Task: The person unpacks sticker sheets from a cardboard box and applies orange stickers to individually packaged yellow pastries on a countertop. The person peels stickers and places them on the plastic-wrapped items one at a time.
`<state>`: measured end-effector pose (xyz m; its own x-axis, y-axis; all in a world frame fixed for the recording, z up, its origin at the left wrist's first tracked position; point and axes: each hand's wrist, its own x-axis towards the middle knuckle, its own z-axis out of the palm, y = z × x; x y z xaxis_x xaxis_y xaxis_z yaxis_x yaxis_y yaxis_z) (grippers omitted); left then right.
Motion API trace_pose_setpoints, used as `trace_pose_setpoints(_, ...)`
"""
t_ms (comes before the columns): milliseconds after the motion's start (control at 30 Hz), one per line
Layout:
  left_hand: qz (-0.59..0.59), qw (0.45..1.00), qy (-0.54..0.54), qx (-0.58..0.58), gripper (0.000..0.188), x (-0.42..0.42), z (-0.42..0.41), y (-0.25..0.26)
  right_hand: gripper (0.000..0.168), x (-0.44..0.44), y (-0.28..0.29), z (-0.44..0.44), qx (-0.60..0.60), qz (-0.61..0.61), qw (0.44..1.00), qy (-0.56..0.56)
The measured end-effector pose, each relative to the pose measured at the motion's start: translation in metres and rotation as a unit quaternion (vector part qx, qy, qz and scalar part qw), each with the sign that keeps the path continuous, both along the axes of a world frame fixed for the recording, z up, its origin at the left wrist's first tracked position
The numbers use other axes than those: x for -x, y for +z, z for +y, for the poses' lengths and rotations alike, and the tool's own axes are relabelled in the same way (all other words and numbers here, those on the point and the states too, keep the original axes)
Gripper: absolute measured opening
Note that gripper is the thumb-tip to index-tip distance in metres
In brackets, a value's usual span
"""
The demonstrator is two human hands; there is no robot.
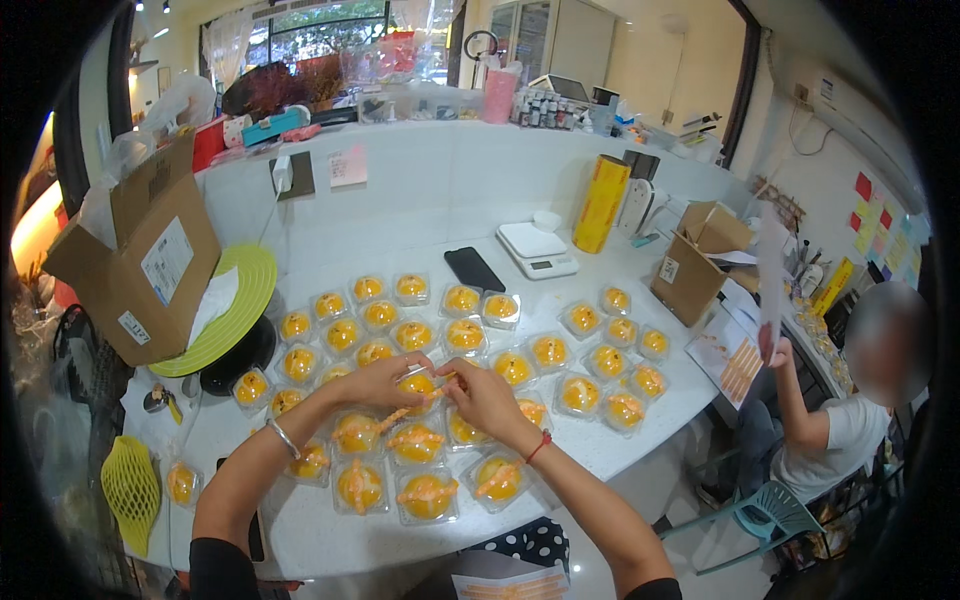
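Observation:
Rows of clear plastic boxes, each with a round glossy yellow-orange item inside, stand before me on the white table [600, 450]. My left hand [394, 381] is at a clear box [418, 384] in the middle of the group, fingers around its far edge. Opposite it, my right hand [478, 394] pinches a thin orange strip [438, 393] against that box. Several nearer boxes, such as the front box [427, 495], bear orange strips across their tops. Boxes farther back, like the box [367, 287], show no such strip. My fingers partly hide the held box.
At left stand an opened cardboard box [165, 262], a green turntable [255, 315] and a green foam net [130, 491]. A phone [474, 268], a kitchen scale [536, 251] and a yellow film roll [601, 204] lie behind. A seated person [832, 442] holds a sheet at right. A strip sheet [517, 585] rests on my lap.

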<state>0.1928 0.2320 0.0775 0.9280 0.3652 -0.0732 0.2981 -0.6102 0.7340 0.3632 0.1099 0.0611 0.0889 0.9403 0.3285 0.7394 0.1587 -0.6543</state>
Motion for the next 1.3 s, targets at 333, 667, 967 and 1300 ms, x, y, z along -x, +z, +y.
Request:
trace_pose_setpoints(333, -0.136, 0.987, 0.01, 0.087, 0.042, 0.028, -0.051, 0.055, 0.012, -0.003, 0.07, -0.046, -0.103, 0.163, 0.981, -0.014)
trace_pose_setpoints(667, -0.168, 0.97, 0.088, 0.155, 0.042, 0.038, -0.156, 0.043, 0.029, 0.072, 0.036, -0.172, -0.257, -0.043, 0.963, -0.068)
trace_pose_setpoints(967, -0.105, 0.985, 0.068, 0.117, 0.052, 0.032, -0.215, 0.054, 0.025, 0.059, 0.02, -0.209, -0.144, 0.174, 0.964, -0.144)
trace_pose_setpoints(1300, -0.066, 0.997, -0.004, 0.041, 0.057, 0.028, -0.241, 0.059, 0.025, 0.04, 0.026, -0.248, -0.025, 0.339, 0.94, -0.018)
